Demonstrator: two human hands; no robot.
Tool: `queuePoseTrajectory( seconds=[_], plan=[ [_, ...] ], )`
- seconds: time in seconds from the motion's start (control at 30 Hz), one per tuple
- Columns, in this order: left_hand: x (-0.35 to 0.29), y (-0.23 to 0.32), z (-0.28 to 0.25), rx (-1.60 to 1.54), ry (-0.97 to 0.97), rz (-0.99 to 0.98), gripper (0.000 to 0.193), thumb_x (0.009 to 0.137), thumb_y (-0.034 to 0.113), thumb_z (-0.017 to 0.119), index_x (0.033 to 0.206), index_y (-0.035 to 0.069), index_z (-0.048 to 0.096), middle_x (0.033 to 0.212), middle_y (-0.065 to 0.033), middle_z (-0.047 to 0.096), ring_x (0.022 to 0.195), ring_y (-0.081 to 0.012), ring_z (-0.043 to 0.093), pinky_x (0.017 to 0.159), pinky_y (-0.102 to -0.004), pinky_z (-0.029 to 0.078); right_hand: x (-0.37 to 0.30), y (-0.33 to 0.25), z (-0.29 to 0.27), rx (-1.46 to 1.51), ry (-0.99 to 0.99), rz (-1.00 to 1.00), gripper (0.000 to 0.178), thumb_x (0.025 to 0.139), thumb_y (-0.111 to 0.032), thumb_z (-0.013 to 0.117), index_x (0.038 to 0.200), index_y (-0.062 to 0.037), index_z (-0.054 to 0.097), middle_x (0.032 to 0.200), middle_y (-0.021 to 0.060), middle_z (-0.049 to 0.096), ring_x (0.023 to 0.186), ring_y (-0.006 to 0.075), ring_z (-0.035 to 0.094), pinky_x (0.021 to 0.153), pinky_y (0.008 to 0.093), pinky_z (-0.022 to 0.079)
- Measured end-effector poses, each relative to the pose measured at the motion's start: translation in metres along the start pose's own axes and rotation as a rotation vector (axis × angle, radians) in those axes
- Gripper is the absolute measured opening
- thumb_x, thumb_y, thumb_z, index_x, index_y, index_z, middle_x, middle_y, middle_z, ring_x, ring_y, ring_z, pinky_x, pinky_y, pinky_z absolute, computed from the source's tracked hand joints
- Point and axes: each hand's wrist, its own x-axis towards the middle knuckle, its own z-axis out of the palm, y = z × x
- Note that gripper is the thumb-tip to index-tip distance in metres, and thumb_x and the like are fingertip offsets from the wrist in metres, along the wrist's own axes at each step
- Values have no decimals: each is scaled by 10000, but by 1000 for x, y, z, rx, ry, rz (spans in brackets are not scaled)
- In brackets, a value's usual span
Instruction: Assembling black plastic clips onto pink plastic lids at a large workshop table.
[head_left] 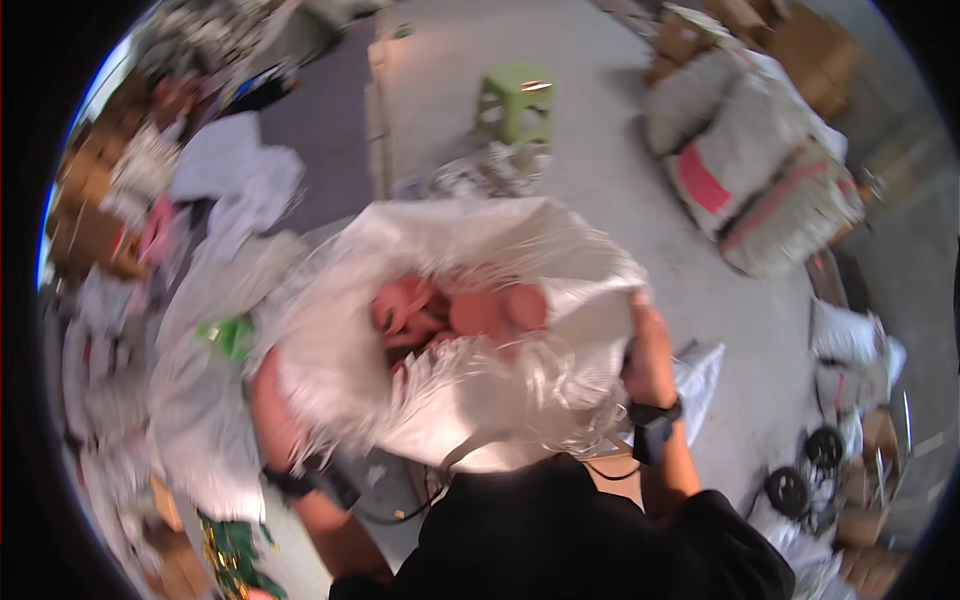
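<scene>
Cartons (95, 235) crowd the far left of my view, cut by the fisheye rim, any print lost in blur. Beside them slumps a pale bag (205, 420) with a green patch. My left hand (275, 405) is against the near-left side of a frayed white sack (590, 265); its fingers are hidden, so I can't tell its grip. That sack gapes before my torso, holding reddish-brown pieces (490, 312), some rounded, too smeared to identify. My right hand (652, 355) grips its right rim. Farther right, stuffed sacks (755, 140) lean together, one with a pink panel, lettering unreadable.
</scene>
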Motion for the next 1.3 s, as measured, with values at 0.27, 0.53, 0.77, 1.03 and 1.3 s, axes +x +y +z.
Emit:
queuePoseTrajectory(
  seconds=[0.27,0.53,0.77,1.03,1.3],
  plan=[
    [46,-138,-117,686,307,38,301,826,190,596,1009,-48,579,973,-79,603,858,-149,532,801,-287,413,44,146,-41,-362,-159,200,441,833,-403,608,951,15,533,759,55,543,669,129,518,603,270,431],
    [4,-159,-87,504,170,-150,367,831,103,613,1153,-36,506,1077,-70,587,903,-152,563,789,-282,440,13,174,-42,-562,-188,46,780,745,-483,675,1231,62,403,1184,228,505,1081,302,515,906,356,410],
    [-18,-173,-113,379,90,-382,348,872,115,551,1195,5,483,1070,-89,593,905,-177,586,758,-290,474,15,210,-14,-959,-330,-90,379,748,-269,629,1066,-78,554,1088,235,566,911,392,565,810,435,451],
    [-39,-157,-75,-200,246,-418,406,882,182,538,1225,-20,459,1130,-112,573,1010,-191,567,873,-306,450,49,261,-54,-700,134,-309,227,848,-208,508,937,-12,580,860,185,606,804,332,583,732,408,452],
    [-51,-87,-106,1484,484,130,508,691,89,686,1161,52,496,1075,-161,554,989,-291,550,841,-371,430,58,103,-28,-1255,776,-912,309,774,-135,603,1081,-104,605,1050,134,611,960,297,559,887,400,393]
  ],
)
